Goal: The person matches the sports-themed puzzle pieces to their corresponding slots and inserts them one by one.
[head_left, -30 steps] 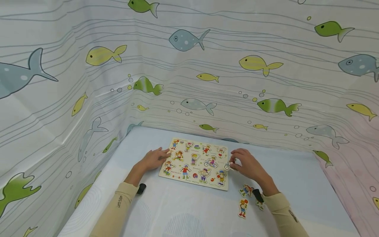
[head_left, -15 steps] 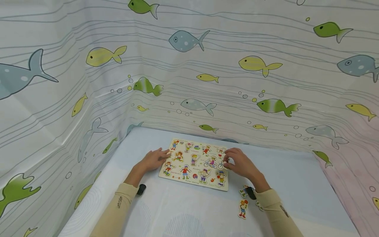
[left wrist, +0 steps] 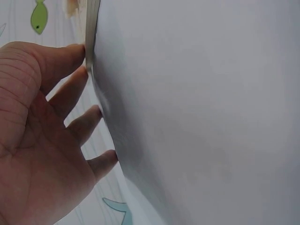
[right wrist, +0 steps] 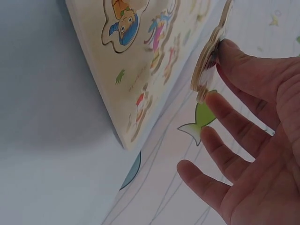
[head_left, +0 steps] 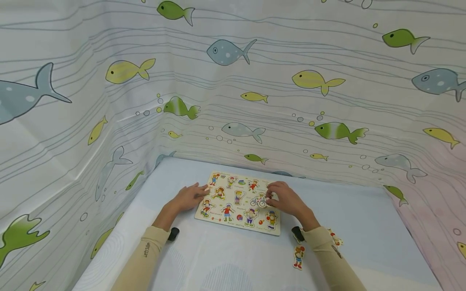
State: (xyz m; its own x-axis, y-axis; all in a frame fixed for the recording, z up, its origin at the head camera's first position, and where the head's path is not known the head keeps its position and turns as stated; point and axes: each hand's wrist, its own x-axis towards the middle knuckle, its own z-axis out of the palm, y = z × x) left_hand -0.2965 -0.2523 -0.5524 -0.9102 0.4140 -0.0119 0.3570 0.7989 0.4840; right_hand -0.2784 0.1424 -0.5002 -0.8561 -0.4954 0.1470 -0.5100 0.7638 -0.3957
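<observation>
A flat puzzle board (head_left: 217, 205) with colourful sports figures lies on the table. At its left edge rests my left hand (head_left: 187, 197); in the left wrist view the thumb (left wrist: 70, 55) and index fingertip touch the rim, the other fingers loosely extended. Over the board's right part, my right hand (head_left: 288, 199) pinches a wooden puzzle piece (right wrist: 206, 65) between thumb and index finger, raised and tilted above the surface. Its other fingers are spread. The head view shows a bicycle at the fingertips; the piece's face is mostly turned away in the right wrist view.
A loose puzzle piece (head_left: 299, 257) lies before the board's right corner. Another piece (head_left: 335, 237) shows beyond the right sleeve (head_left: 324, 246), and one is mostly covered by the black wrist camera (head_left: 297, 233). A fish-patterned curtain (head_left: 240, 81) stands behind the table.
My right hand has moved left with the puzzle piece, from beside the board to above it. Its sleeve now uncovers a piece on the right. The left hand stays put.
</observation>
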